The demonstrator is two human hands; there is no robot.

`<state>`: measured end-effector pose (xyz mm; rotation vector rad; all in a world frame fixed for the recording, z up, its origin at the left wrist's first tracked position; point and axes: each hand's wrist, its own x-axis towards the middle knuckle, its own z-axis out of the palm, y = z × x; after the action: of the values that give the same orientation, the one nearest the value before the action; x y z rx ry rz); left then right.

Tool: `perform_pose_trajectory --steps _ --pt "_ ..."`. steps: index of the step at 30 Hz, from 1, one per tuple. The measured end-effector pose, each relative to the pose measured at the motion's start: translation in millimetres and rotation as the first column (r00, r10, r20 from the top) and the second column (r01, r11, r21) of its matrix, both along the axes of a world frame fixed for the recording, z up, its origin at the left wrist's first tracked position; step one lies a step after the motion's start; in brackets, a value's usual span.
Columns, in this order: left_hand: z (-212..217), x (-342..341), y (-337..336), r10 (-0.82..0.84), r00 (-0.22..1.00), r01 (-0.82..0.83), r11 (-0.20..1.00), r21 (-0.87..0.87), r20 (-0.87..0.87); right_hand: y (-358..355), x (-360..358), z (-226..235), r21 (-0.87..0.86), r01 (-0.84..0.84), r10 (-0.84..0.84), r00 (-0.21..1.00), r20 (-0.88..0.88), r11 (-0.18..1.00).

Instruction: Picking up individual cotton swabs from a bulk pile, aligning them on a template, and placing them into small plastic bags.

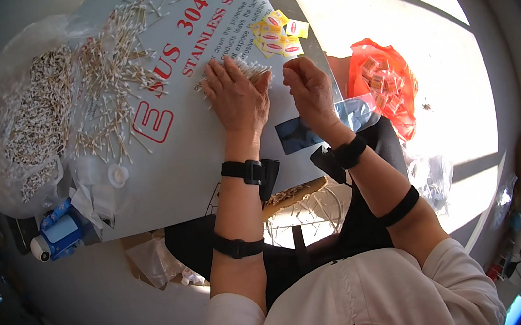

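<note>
My left hand [235, 97] lies flat with its fingers stretched out over a small pile of cotton swabs [253, 70]. Its palm hides part of that pile, and the thumb rests at the pile's right side. Close by on the right, my right hand [311, 90] is closed, its fingertips curled in beside the swab ends; whatever it may hold is hidden. Beneath its wrist are clear plastic bags [356, 110] at the table edge. Small yellow and white printed cards [276, 34] lie just beyond both hands.
Many loose swabs [109, 84] spill from a big clear bag of swabs [43, 112] on the left of the grey table [176, 173]. A blue and white container [61, 235] stands at the near left corner. To the right is a red bag [368, 53] of small packs.
</note>
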<state>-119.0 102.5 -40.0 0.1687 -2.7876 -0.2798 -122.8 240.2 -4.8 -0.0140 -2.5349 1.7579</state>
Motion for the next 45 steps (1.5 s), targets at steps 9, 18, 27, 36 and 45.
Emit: perform_pose_trajectory --steps 9,18,27,36,45 --pt "-2 16 -22 -0.138 0.979 0.153 0.984 -0.09 0.15 -50 2 -30 0.006 -0.254 0.252 0.957 -0.142 0.967" --pt "9 11 -49 -0.295 0.955 0.294 0.956 0.023 0.045 -43 -8 -35 0.009 -0.247 0.244 0.95 -0.195 0.969" --pt "7 75 -49 -0.002 0.99 0.058 0.919 0.39 -0.143 -17 5 -17 0.355 -0.272 0.398 0.846 -0.354 0.894" --pt "21 58 -36 -0.074 0.994 0.091 0.968 0.232 -0.081 -22 -5 -28 0.531 -0.309 0.529 0.781 -0.332 0.789" --pt "17 63 -35 -0.155 0.985 0.166 0.97 0.175 -0.073 -16 -22 -22 0.458 -0.485 0.62 0.757 -0.207 0.745"
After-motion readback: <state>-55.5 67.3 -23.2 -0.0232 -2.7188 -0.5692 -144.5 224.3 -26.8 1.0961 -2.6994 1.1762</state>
